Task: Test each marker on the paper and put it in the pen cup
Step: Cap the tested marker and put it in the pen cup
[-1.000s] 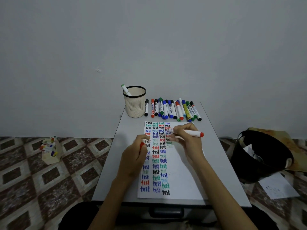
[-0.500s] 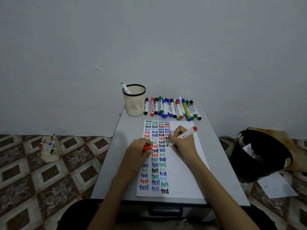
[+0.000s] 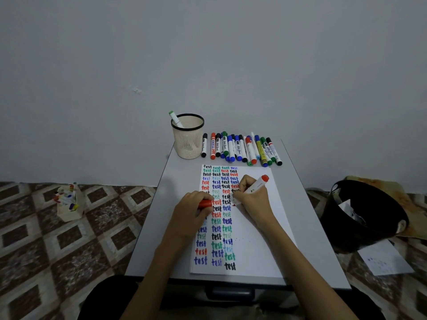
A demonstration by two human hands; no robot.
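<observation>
Grey table (image 3: 293, 204) stands vs. a plain wall, tiled floor either side. On the floor to the right, a black bin (image 3: 339, 227) w/ a loose sheet (image 3: 385, 259) beside it. To the left, well apart from the table, a small holder (image 3: 69, 204) full of pens.

Paper (image 3: 258, 250) lies along the table's middle, its left part filled w/ cols. of "test" in black, green, blue and red; right part bare.

Row of markers (image 3: 240, 148) lies at the far edge, capped, side by side and some overlapping, just right of the pen cup (image 3: 188, 142). Cup is upright at the far left corner w/ one green-capped marker (image 3: 174, 117) leaning in it.

Right hand (image 3: 254, 199) has fingers curled round the red marker (image 3: 257, 184) in a writing grip: white barrel tilted, red end up and to the right, tip end down at the paper by the 4th col.; tip itself hidden by fingers.

Left hand (image 3: 191, 211) rests on the paper's left side, fingers closed round the red cap (image 3: 205, 203), which pokes out to the right.
</observation>
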